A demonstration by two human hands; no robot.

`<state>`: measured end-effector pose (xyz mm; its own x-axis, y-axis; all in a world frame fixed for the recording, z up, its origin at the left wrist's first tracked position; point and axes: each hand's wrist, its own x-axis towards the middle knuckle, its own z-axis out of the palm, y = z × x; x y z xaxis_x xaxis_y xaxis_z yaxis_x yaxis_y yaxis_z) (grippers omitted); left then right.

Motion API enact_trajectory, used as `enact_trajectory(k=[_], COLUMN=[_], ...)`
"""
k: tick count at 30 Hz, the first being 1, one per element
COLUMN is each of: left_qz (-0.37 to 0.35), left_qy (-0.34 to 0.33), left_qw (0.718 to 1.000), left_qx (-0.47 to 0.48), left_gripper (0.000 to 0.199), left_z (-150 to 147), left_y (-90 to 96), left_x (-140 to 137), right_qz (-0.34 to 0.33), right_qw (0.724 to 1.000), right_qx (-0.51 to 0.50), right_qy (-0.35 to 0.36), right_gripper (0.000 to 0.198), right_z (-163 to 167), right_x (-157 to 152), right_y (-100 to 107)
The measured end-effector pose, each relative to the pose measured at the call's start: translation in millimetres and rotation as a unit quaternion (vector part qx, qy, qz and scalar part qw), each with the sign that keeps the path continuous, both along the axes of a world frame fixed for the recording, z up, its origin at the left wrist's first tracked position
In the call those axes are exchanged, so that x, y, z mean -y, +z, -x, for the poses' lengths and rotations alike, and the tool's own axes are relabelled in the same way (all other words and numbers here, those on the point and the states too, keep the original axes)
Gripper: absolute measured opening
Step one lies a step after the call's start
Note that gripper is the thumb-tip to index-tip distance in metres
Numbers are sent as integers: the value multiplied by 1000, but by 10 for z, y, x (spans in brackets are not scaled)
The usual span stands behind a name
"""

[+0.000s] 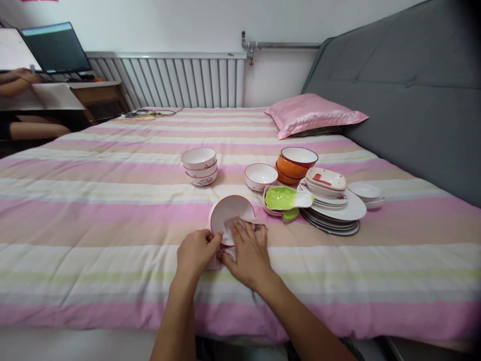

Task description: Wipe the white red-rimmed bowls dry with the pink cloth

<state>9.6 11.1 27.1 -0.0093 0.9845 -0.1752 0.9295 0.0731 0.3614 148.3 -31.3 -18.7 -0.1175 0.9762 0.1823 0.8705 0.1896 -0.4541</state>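
Observation:
A white bowl with a red rim [225, 213] is tilted toward me on the striped bedspread. My left hand [197, 250] grips its near left rim, thumb at the edge. With my right hand [250, 250] I press a pale pink cloth [220, 260] against the inside of the bowl; part of the cloth hangs out below the rim. Beyond the bowl stands a stack of white bowls [199, 168]. A single white bowl [261, 175] sits to the right of that stack, and green leaf-shaped dishes [281, 199] lie nearer my right hand.
Orange bowls [291, 168] stand behind stacked plates [353, 208], which carry small rectangular dishes [326, 179]. Small white dishes [364, 191] lie farther right. A pink pillow [315, 114] rests by the grey headboard [398, 75]. Cables [150, 114] lie far left, near another person's arm [18, 82].

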Motion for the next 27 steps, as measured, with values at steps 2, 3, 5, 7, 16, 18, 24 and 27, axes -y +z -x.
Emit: enact_trajectory(k=[2,3,5,7,16,18,24,27], left_qz=[-1,0,0,-2,-4,-3,-3,-3], left_qy=[-1,-1,-3,-5,-5,-5,-4,-5], left_qw=[1000,1000,1000,1000,1000,1000,1000,1000], left_qx=[1,1,1,-1,-4,-4,-6,-6], left_gripper=[37,38,38,38,38,38,39,39], left_z=[-1,-1,0,3,3,5,3,-2], left_y=[2,2,-1,-5,3,2,3,10], left_x=[2,2,0,-4,0,-1,2,5], right_qz=[0,0,1,4,-1,-2,-2,0], right_qw=[1000,1000,1000,1000,1000,1000,1000,1000], right_qx=[2,3,7,12,10,11,10,6], right_qy=[-1,-1,0,0,3,3,2,1], right_gripper=[65,65,65,65,64,65,65,64], right_z=[1,2,6,9,2,-1,1,4], right_x=[3,5,8,8,10,11,8,6], right_y=[-1,1,6,11,8,9,6,8])
